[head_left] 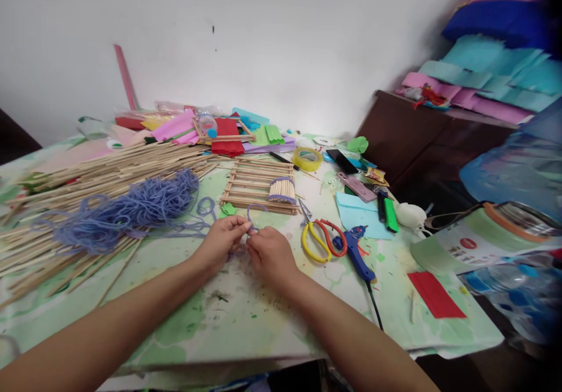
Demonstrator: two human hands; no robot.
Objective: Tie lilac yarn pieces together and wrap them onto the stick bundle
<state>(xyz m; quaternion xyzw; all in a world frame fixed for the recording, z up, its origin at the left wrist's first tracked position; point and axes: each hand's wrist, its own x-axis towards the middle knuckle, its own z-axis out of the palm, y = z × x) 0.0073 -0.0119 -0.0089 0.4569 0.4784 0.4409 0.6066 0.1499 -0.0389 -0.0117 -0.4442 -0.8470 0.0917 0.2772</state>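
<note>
My left hand (227,237) and my right hand (271,254) meet near the middle of the table, fingertips closed on purple yarn (256,209). A loop of it rises above the fingers. To the left, a tangled heap of the same yarn (132,207) lies on many thin wooden sticks (65,175), with strands trailing toward my left hand. Just beyond my hands lies a flat wooden stick frame (246,190). A small bundle of short sticks (282,191), bound with purple yarn, rests on its right part.
Scissors (322,243) and a blue glue gun (357,254) lie right of my right hand. Farther back are yellow tape (307,158), a phone (342,161) and coloured paper (227,137). A green container (474,240) stands at the right edge.
</note>
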